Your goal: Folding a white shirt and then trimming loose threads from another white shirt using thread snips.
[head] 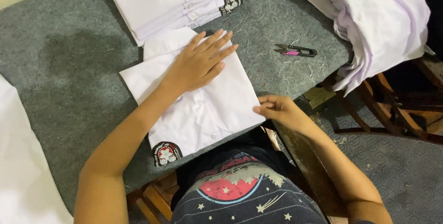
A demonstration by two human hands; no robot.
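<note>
Left hand (199, 62) flat, open on one folded white shirt (203, 106), right hand (277, 109) pinching its corner, one thread snips (295, 50) nearby

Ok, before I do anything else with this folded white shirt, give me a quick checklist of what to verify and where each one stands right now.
1. Left hand flat on the folded white shirt, pinning it: ok.
2. Right hand pinching the shirt's right corner: ok; it is at the edge, but how firm the grip is, cannot tell.
3. Shirt fully on the grey felt table: not ok; the near edge overhangs toward the lap.
4. Embroidered badge exposed, not folded under: ok.
5. Thread snips apart from both hands and the shirt: ok.
6. Stack of folded shirts squared up: ok.
</note>
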